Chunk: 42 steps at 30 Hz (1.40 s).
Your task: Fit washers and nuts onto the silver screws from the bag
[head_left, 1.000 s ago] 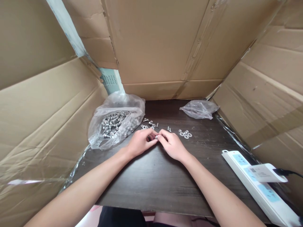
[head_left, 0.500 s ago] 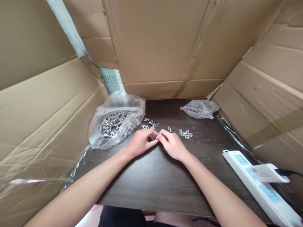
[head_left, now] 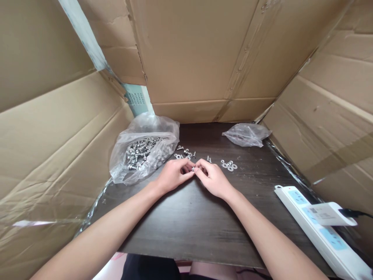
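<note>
My left hand [head_left: 175,174] and my right hand [head_left: 212,178] meet over the middle of the dark table [head_left: 186,221]. Between their fingertips is a small shiny metal piece [head_left: 193,169], pinched from both sides; it looks like a bolt with a nut or washer, mostly hidden. Just beyond my left hand lie loose bolts, nuts and washers [head_left: 178,156]. Two bolts [head_left: 208,159] stand behind my right hand. To its right is a small group of flat washers and nuts [head_left: 230,168].
An open clear plastic bag [head_left: 116,161] full of metal bolts sits at the left. A flatter plastic bag [head_left: 247,135] lies at the back right. Along the right edge runs a white power strip [head_left: 311,229] with a plugged-in adapter [head_left: 329,214]. Cardboard walls [head_left: 204,50] surround the table.
</note>
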Motion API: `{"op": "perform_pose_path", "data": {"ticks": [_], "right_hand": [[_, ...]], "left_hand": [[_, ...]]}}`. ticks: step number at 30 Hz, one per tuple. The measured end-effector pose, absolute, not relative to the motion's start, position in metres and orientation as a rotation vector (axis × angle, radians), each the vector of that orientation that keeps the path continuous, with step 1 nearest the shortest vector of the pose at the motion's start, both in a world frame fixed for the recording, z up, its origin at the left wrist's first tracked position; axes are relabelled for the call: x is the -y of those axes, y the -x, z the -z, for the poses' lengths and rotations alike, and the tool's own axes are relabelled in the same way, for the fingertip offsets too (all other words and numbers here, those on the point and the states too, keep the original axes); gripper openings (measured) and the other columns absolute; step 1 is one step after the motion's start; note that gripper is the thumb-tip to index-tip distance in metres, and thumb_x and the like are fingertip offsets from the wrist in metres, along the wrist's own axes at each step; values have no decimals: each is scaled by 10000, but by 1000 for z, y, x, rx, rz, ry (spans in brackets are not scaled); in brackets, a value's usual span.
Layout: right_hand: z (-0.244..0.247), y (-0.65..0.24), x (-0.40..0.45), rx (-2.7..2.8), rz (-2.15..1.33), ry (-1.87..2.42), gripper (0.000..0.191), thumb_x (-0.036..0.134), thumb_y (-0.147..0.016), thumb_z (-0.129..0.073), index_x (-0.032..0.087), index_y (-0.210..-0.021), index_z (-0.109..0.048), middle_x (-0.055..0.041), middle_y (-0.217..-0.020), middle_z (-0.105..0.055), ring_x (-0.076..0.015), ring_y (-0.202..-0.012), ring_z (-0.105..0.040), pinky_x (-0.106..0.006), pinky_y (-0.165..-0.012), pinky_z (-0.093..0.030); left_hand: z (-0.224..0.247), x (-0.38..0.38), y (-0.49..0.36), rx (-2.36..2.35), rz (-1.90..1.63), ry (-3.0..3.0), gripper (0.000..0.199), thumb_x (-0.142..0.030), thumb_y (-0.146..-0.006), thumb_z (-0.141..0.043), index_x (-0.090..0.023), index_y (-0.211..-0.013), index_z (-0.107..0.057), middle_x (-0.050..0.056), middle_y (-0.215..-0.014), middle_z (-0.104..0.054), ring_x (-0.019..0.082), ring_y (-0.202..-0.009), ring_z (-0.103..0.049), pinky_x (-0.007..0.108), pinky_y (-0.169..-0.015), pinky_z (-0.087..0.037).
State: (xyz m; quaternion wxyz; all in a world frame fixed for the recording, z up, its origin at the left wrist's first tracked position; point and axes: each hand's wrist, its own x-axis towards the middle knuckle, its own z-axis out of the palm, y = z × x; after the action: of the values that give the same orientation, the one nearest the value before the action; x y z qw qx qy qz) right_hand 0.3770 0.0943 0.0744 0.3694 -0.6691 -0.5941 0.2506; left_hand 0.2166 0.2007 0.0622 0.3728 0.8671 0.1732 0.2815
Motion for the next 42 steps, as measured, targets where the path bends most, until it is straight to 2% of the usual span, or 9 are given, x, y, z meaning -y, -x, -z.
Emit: {"op": "perform_pose_path", "data": {"ticks": [15,22,24,26,28,31,33,36,42], "right_hand": [[-81,-372,-93,1502,-616,1601,308,399,-995,-445,200,-766,-494,32,-652,-489,-124,-611,-438,-257,-617,-329],[-78,-368,-95,1454,-542,1556,345,415,-1000,-453,196,-741,-516,19,-642,-497,-126,-604,-453,-252,-589,-344],[-77,-369,-94,1433,-547,1553,320,428,-991,-482,195,-783,-549,20,-640,-505,-127,-591,-460,-255,-575,-349],[-77,-369,-93,1420,-519,1529,250,422,-978,-515,190,-911,-581,27,-664,-512,-126,-578,-469,-255,-568,-362],[-77,-371,-91,1408,-456,1503,229,401,-976,-521,188,-1048,-564,36,-690,-503,-123,-568,-464,-257,-565,-368],[-79,-374,-91,1364,-365,1496,225,375,-990,-485,194,-1116,-532,34,-712,-504,-126,-572,-464,-264,-569,-370],[-81,-376,-91,1323,-321,1514,208,364,-992,-473,201,-1110,-527,26,-723,-518,-132,-586,-479,-271,-580,-375],[-82,-378,-91,1263,-262,1541,188,354,-984,-474,209,-1089,-528,22,-713,-522,-139,-592,-485,-278,-591,-378],[-84,-384,-91,1132,-175,1560,188,358,-981,-475,205,-1079,-523,33,-682,-499,-141,-593,-470,-278,-600,-375]], "left_hand": [[-64,-196,-215,-367,-974,-2330,47,-191,-899,-725,-150,-918,-715,6,-826,-754,112,-692,-690,203,-678,-548],[-75,-190,-217,-361,-992,-2262,39,-181,-902,-703,-146,-885,-700,13,-815,-767,113,-693,-720,186,-699,-579],[-82,-195,-213,-322,-917,-2303,44,-191,-902,-699,-149,-891,-694,13,-824,-765,112,-702,-721,182,-699,-573],[-93,-206,-204,-329,-838,-2388,85,-240,-908,-695,-157,-923,-697,15,-842,-763,121,-722,-721,197,-710,-565],[-107,-220,-190,-495,-828,-2452,167,-333,-923,-680,-169,-948,-700,17,-839,-757,137,-718,-710,227,-713,-550],[-126,-242,-168,-1043,-764,-2600,264,-452,-904,-658,-199,-935,-724,-1,-648,-671,179,-600,-632,281,-605,-450],[-134,-253,-157,-1377,-623,-2612,297,-496,-869,-665,-212,-910,-743,24,-670,-683,231,-651,-650,303,-583,-398],[-138,-264,-149,-1645,-563,-2553,327,-522,-852,-656,-222,-921,-764,60,-767,-732,299,-784,-691,322,-587,-382],[-133,-268,-149,-1739,-624,-2485,353,-520,-848,-651,-228,-999,-779,72,-854,-758,315,-859,-702,329,-608,-410]]}}
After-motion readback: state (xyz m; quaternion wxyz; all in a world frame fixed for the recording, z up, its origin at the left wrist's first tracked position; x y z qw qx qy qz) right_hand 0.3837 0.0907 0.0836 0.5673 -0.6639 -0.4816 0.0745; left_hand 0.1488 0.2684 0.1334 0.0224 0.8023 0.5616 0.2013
